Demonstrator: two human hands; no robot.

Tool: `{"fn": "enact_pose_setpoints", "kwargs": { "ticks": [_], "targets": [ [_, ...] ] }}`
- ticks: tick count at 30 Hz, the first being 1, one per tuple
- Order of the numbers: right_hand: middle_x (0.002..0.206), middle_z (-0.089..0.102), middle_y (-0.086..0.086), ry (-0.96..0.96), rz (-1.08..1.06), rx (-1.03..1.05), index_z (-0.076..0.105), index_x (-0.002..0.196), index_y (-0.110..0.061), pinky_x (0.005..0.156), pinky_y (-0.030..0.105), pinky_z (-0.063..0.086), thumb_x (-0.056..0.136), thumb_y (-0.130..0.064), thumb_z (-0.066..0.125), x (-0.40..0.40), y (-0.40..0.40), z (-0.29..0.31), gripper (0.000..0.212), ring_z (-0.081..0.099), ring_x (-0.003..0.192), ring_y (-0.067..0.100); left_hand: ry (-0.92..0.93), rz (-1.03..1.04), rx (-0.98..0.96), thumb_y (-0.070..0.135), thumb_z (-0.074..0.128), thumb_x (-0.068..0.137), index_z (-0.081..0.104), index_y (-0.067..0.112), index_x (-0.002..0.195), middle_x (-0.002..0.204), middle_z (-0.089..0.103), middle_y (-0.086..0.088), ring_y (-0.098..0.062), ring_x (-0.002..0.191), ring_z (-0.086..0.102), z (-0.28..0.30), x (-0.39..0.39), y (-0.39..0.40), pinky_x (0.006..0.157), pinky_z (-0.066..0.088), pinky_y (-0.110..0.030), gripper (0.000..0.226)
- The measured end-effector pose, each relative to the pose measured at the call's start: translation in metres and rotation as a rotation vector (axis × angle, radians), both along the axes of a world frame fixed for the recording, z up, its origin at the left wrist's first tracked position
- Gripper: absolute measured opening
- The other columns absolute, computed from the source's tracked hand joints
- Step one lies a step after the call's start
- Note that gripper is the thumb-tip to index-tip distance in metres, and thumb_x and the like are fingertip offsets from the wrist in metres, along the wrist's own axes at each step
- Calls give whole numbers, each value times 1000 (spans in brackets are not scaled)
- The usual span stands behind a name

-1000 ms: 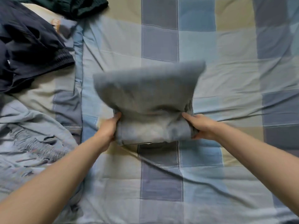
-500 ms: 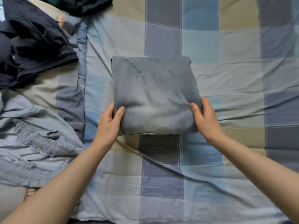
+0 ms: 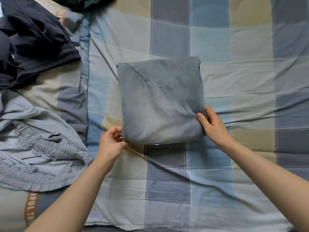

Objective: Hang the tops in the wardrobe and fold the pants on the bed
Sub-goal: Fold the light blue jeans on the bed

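One folded pair of grey-blue soft knit pants (image 3: 160, 101), a squarish, thick bundle, lies in the middle of the checked blue, grey and beige quilted bedcover (image 3: 234, 164). We judge it light, limp and non-slip: the brushed surface should grip skin, but the layers will slide apart unless carried from beneath or clasped at both near corners.

Our right hand (image 3: 215, 124) clamps the near right corner, thumb on top, fingers tucked under the edge. Our left hand (image 3: 110, 144) sits at the near left corner, fingers curled; whether it pinches the fabric we cannot tell for sure.

Further items, all at the left:
- one pale grey-blue thin garment with a gathered elastic waistband (image 3: 41, 148), crumpled, smooth woven cloth;
- one heap of dark navy clothing with a ribbed hem (image 3: 36, 42), unfolded;
- one dark green garment (image 3: 90, 2), at the far edge, mostly cut off.
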State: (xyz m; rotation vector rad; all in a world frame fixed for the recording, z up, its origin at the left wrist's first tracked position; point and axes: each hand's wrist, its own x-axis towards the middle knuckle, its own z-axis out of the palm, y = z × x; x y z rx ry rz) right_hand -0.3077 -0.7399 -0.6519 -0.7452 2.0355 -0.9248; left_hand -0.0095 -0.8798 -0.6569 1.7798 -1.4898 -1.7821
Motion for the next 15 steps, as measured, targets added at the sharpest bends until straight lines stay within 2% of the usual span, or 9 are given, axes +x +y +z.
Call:
{"fn": "enact_pose_setpoints", "kwargs": {
  "ticks": [2,4,6,8,9,12,13,15],
  "targets": [
    [90,62,-9,-106,27,100,55,100,-12,80,18,41,98,-19,52,-4,4,-6,8,53,83,1,-42,-64,106,-28,68,64,62,10,81,69,70,0,-15,71,63,-2,9,8,67,52,-19,42],
    [105,58,8,-217,-17,228,50,118,-10,89,36,43,95,-23,55,-5,3,-8,27,52,94,17,-128,-45,155,-26,60,73,65,6,87,66,71,2,-18,73,63,-8,11,10,65,50,-16,36],
    [121,48,15,-82,-113,286,36,137,-19,99,39,41,89,-22,63,-7,-5,-6,55,49,104,21,-201,142,117,-15,48,86,65,0,106,75,70,-1,-16,69,60,-11,2,-2,55,48,-11,30],
    [135,36,16,100,-140,234,20,146,-24,106,41,37,86,-26,61,-8,-19,-2,72,45,115,24,-141,254,116,9,43,96,59,8,121,94,68,-6,-14,67,60,-8,-18,-19,53,48,-17,30],
    [142,31,14,132,-110,199,14,147,-29,108,43,35,87,-34,58,-6,-27,0,74,42,122,26,-113,220,110,22,42,96,58,14,123,104,68,-8,-13,74,62,-7,-27,-26,58,49,-21,32],
    [151,29,11,180,1,227,7,146,-37,107,45,32,88,-59,46,6,-45,-7,73,38,132,31,-224,-4,-44,53,45,93,50,22,133,129,59,0,-15,114,54,-13,-47,-35,95,42,-32,51],
    [150,31,12,196,-5,269,7,146,-36,105,45,33,89,-62,44,10,-49,-11,73,40,131,33,-242,-15,-54,60,45,92,46,22,137,134,56,1,-17,121,51,-14,-52,-36,103,39,-35,59],
    [145,38,15,234,-79,342,9,148,-30,101,46,35,91,-61,39,16,-55,-18,71,45,126,37,-230,21,-42,65,50,88,42,21,139,138,54,-1,-20,126,51,-20,-59,-35,109,37,-41,69]
  ]
}}
